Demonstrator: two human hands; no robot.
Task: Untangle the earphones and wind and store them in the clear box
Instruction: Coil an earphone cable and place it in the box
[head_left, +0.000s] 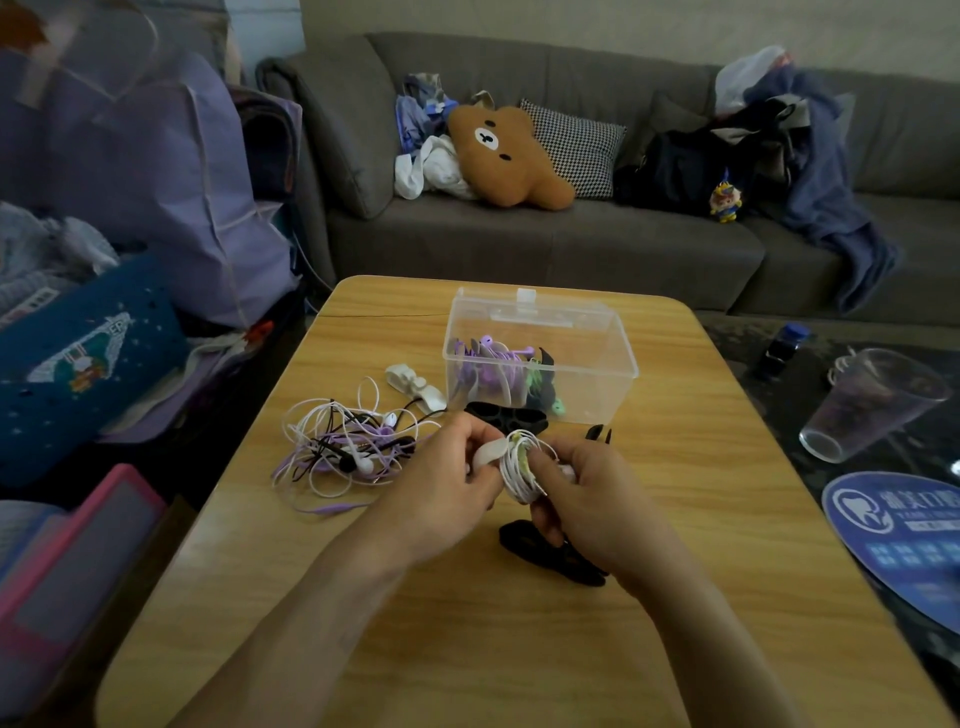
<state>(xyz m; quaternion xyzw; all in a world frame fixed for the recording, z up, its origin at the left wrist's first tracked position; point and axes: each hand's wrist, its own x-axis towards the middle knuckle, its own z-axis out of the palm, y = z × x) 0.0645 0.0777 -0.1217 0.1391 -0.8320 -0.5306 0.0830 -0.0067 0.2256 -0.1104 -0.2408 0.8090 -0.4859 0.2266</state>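
A white earphone coil (522, 467) sits between both hands above the table (363, 597); the left hand (441, 478) grips its winder tab, the right hand (587, 499) pinches the loops, likely to secure them; the clear box (597, 364) waits open beyond; the tangle (343, 447) lies left.

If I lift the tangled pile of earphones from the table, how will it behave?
The tangled earphones would probably sag, since the thin cords lie in loose loops. They likely lift as one clump, because white, purple and black cords cross each other. Probably light.
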